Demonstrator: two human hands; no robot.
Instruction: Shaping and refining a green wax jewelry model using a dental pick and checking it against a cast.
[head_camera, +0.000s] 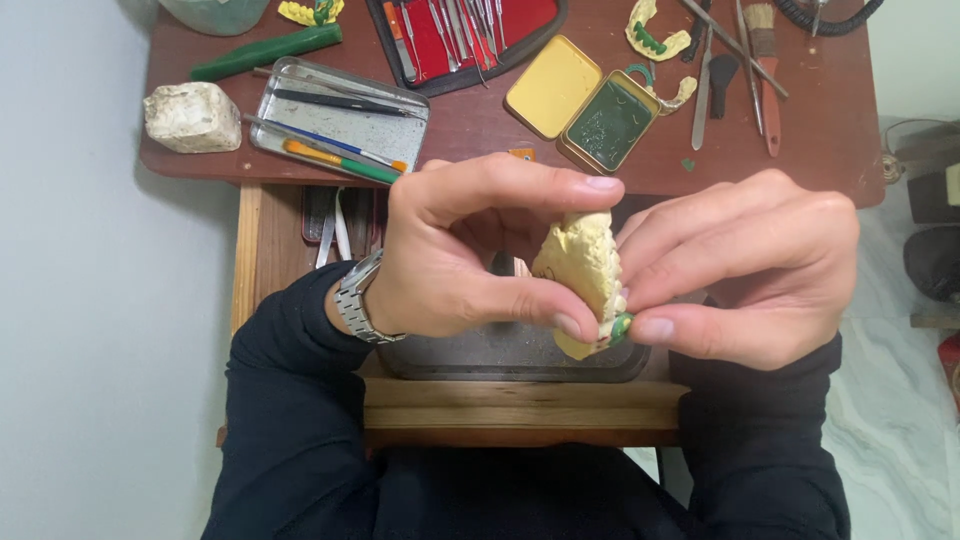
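Head view: the left hand (450, 255) and right hand (740, 270) pinch a yellow dental cast (580, 265) between their fingers, off the tabletop's (470, 120) near edge, above a grey tray (500, 355).

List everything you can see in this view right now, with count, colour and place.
dental cast: 1, pale yellow, held between both hands
wax bit: 1, green, on the cast's lower edge by the right thumb
metal tray: 1, silver, table's left, holding thin tools
open tin: 1, yellow, table's middle
instrument case: 1, red-lined, top middle
plaster block: 1, off-white, table's far left
green stick: 1, top left
brush: 1, red-handled, table's right
table: 1, dark brown
wristwatch: 1, silver, left wrist
left hand: gripping the cast
right hand: gripping the cast
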